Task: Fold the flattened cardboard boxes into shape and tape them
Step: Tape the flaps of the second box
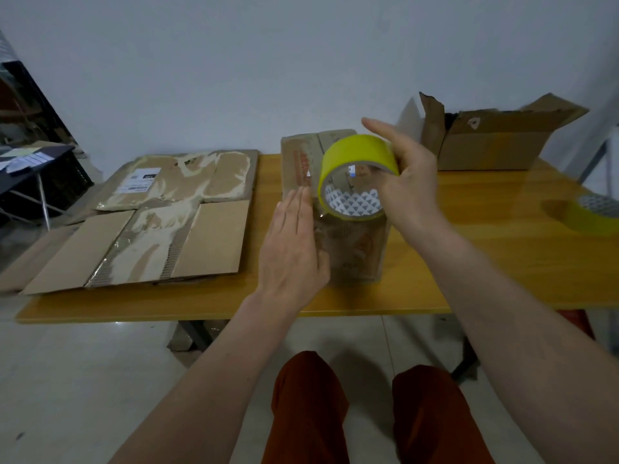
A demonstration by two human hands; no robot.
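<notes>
Two hands | left hand (294, 249) flat, hiding box (355, 249) | right hand (407, 182) grasps tape roll (355, 175)

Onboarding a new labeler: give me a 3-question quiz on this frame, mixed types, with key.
1. True or false: the left hand lies flat against the small box.
2. What does the right hand grip? A) scissors B) yellow tape roll C) marker
3. Fill in: the flattened cardboard lies to the ____ of the small box.

Key: 1 true; 2 B; 3 left
</notes>
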